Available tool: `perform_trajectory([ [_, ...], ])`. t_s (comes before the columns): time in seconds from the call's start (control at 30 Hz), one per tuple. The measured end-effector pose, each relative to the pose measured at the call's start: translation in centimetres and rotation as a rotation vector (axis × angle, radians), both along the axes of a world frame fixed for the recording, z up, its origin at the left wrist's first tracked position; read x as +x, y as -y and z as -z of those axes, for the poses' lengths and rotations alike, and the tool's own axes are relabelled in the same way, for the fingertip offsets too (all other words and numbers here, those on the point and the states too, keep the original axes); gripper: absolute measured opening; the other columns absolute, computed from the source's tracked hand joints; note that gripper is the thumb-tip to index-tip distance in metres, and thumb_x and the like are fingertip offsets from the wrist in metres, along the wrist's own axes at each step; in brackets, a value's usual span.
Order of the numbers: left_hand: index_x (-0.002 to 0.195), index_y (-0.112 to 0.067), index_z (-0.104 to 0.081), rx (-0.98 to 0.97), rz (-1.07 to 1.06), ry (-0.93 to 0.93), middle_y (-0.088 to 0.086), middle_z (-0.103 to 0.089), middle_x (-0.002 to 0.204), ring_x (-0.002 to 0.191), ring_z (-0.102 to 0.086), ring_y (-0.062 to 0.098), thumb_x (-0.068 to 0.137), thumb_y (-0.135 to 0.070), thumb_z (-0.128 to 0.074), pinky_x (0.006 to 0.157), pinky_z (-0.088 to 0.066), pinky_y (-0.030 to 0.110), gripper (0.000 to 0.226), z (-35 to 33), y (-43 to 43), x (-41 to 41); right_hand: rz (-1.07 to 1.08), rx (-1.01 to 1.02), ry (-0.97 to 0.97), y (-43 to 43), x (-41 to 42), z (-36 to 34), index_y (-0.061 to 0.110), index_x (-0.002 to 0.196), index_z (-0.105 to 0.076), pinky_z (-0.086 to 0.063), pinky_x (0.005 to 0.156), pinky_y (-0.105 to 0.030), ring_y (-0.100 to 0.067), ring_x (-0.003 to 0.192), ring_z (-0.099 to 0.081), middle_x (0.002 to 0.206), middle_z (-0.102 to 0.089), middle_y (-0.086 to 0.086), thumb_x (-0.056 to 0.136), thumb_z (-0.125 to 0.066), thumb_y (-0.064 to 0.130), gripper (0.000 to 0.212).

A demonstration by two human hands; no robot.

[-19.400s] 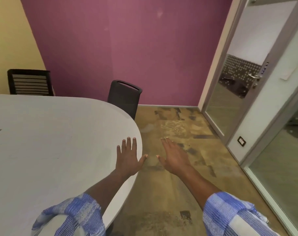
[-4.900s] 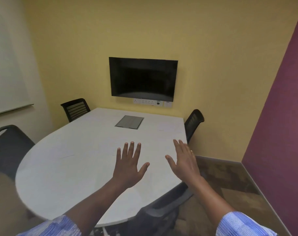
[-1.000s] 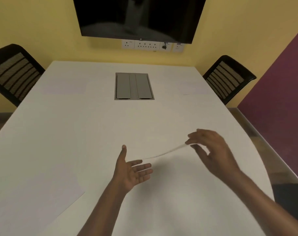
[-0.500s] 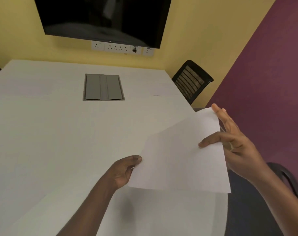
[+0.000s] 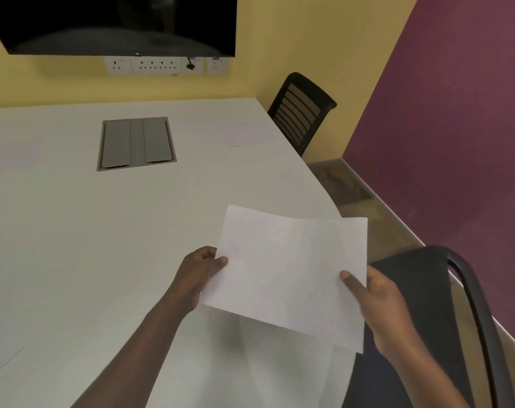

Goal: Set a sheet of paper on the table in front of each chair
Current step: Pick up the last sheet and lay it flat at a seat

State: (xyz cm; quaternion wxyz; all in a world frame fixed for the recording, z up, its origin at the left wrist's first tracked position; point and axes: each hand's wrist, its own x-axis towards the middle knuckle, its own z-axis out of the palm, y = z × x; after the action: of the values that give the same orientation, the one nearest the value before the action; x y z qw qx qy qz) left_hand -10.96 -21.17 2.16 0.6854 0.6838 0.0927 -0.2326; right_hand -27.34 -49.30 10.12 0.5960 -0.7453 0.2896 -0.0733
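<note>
I hold a white sheet of paper (image 5: 291, 272) with both hands above the right edge of the white table (image 5: 73, 245). My left hand (image 5: 200, 275) pinches its left edge and my right hand (image 5: 376, 301) grips its right edge. The sheet hovers over the table, casting a shadow, just in front of a black chair (image 5: 432, 319) at lower right. Another black chair (image 5: 301, 110) stands at the far right corner, with a faint sheet (image 5: 250, 135) lying on the table before it. A further sheet (image 5: 0, 357) lies at the lower left edge.
A grey cable hatch (image 5: 136, 144) is set in the table's middle. A black screen (image 5: 112, 22) and a row of wall sockets (image 5: 162, 65) hang on the yellow wall. A purple wall (image 5: 456, 128) runs along the right, past a strip of brown floor (image 5: 347, 189).
Both hands have lifted the sheet from the table and carried it right, toward the near black chair. The sheet has turned flatter, and my view has swung right and down.
</note>
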Motion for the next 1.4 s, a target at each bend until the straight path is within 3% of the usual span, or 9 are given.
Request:
perform_trajectory([
  [0.13,0.090,-0.009,-0.073,0.118,0.036,0.012,0.010,-0.077,0.087,0.071,-0.071,0.022,0.088,-0.012,-0.072,0.069,-0.055,0.033,0.003,2.2,2.8,0.4,0.141,-0.020,-0.075,2.2,-0.6,5.2,0.037,0.096,-0.070,-0.061,0.083,-0.040,-0.015,0.096,-0.072,0.103,-0.077,0.009,0.095,-0.069,0.025,0.012],
  [0.37,0.089,-0.006,-0.067,0.376,0.095,0.056,0.022,-0.070,0.089,0.076,-0.063,0.027,0.085,-0.018,-0.070,0.073,-0.049,0.039,0.013,7.3,6.9,0.8,0.373,0.179,-0.249,3.9,-0.2,12.9,0.019,0.106,-0.071,-0.048,0.059,-0.026,-0.019,0.088,-0.068,0.101,-0.074,0.000,0.097,-0.066,0.020,0.011],
  [0.47,0.094,-0.012,-0.066,0.552,0.128,0.112,0.005,-0.065,0.080,0.082,-0.064,0.028,0.087,-0.019,-0.070,0.076,-0.049,0.038,0.010,9.7,8.1,0.3,0.401,0.191,-0.336,4.2,0.5,15.7,0.018,0.100,-0.070,-0.052,0.068,-0.031,-0.021,0.089,-0.067,0.102,-0.072,-0.002,0.096,-0.065,0.019,0.007],
  [0.57,0.137,-0.014,-0.054,0.730,0.184,0.236,0.013,-0.065,0.118,0.115,-0.062,0.037,0.087,-0.027,-0.074,0.091,-0.049,0.041,0.056,11.7,8.8,-0.5,0.404,0.179,-0.402,4.2,1.5,17.9,0.018,0.095,-0.068,-0.053,0.081,-0.035,-0.024,0.090,-0.066,0.104,-0.073,-0.005,0.096,-0.065,0.019,0.004],
  [0.73,0.162,-0.022,-0.006,1.167,0.742,0.535,0.015,-0.006,0.170,0.154,-0.015,0.039,0.082,-0.074,-0.055,0.120,-0.021,0.053,0.108,16.2,8.5,-0.7,0.391,0.215,-0.484,4.0,2.9,21.0,0.008,0.116,-0.066,-0.052,0.094,-0.038,-0.032,0.109,-0.064,0.120,-0.068,-0.009,0.097,-0.063,0.022,0.024],
  [0.93,0.160,-0.032,0.007,1.304,0.950,0.558,0.006,0.017,0.170,0.156,0.004,0.036,0.085,-0.083,-0.038,0.122,-0.008,0.059,0.101,19.3,7.8,0.8,0.186,-0.258,-0.500,4.3,3.5,21.8,0.016,0.152,-0.036,-0.044,0.104,-0.040,-0.032,0.134,-0.049,0.151,-0.047,-0.012,0.095,-0.067,0.033,0.067],
  [1.07,0.160,-0.035,0.009,1.282,0.921,0.570,0.002,0.021,0.169,0.157,0.006,0.035,0.083,-0.085,-0.033,0.118,-0.011,0.063,0.101,20.0,7.5,0.7,-0.377,-0.759,-0.572,5.4,3.7,22.7,0.032,0.160,-0.011,-0.025,0.118,-0.053,-0.033,0.154,-0.010,0.170,0.008,-0.005,0.082,-0.063,0.070,0.101],
  [1.17,0.160,-0.036,0.009,1.289,0.916,0.573,0.002,0.021,0.169,0.157,0.004,0.035,0.082,-0.087,-0.031,0.118,-0.012,0.064,0.101,20.2,7.6,0.7,-0.606,-0.812,-0.704,6.4,4.4,23.7,0.032,0.160,-0.002,-0.011,0.120,-0.060,-0.035,0.155,0.009,0.168,0.022,-0.003,0.075,-0.059,0.080,0.113],
  [1.4,0.159,-0.040,0.006,1.298,0.963,0.607,-0.002,0.018,0.170,0.155,-0.003,0.035,0.083,-0.086,-0.034,0.117,-0.016,0.061,0.098,19.3,8.8,3.2,-0.571,-0.789,-0.715,7.2,4.4,24.6,0.033,0.160,0.005,-0.014,0.120,-0.060,-0.034,0.155,0.007,0.168,0.019,-0.002,0.076,-0.061,0.078,0.116],
])
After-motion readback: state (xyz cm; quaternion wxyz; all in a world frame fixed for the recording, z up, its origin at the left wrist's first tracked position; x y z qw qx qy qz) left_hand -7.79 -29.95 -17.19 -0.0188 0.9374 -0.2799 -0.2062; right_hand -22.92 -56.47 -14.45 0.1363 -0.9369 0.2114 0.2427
